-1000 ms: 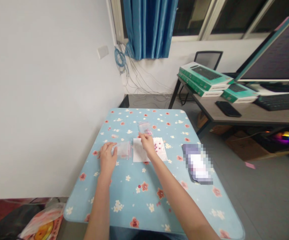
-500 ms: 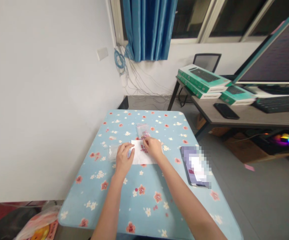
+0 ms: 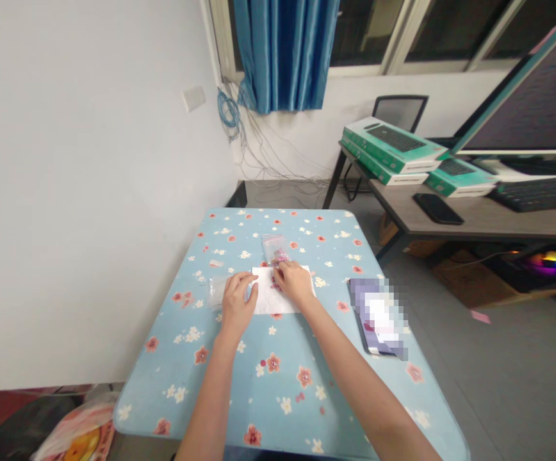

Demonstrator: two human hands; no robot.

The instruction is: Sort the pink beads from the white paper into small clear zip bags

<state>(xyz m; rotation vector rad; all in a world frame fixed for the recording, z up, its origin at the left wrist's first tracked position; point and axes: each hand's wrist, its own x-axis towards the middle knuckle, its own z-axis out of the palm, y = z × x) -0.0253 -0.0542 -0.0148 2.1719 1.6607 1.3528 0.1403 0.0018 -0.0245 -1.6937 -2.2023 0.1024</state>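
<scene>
A white sheet of paper [image 3: 278, 304] lies on the flowered table. My left hand [image 3: 238, 296] rests at its left edge, thumb and fingers apart, holding nothing. Over the sheet's upper middle, my right hand [image 3: 293, 282] has its fingertips pinched together; whatever is between them is too small to make out. Small dark red pieces [image 3: 274, 282] lie on the paper, partly covered by those fingers. Just beyond the sheet is a clear plastic bag [image 3: 273, 244] with pinkish-red bits at its near end. Another clear bag [image 3: 215, 291] lies left of my left hand, which partly hides it.
A tablet-like object [image 3: 367, 320], partly pixelated, lies at the right of the table [image 3: 239, 397]. Near the front is a small red dot [image 3: 263, 363]. A desk [image 3: 403, 214] to the right carries green keyboard boxes [image 3: 393, 150], a phone [image 3: 438, 209] and a monitor [image 3: 537, 96].
My right hand has shifted slightly over the red pieces and covers more of them, its fingers still pinched. My left hand stays in place. The camera view has tilted a little.
</scene>
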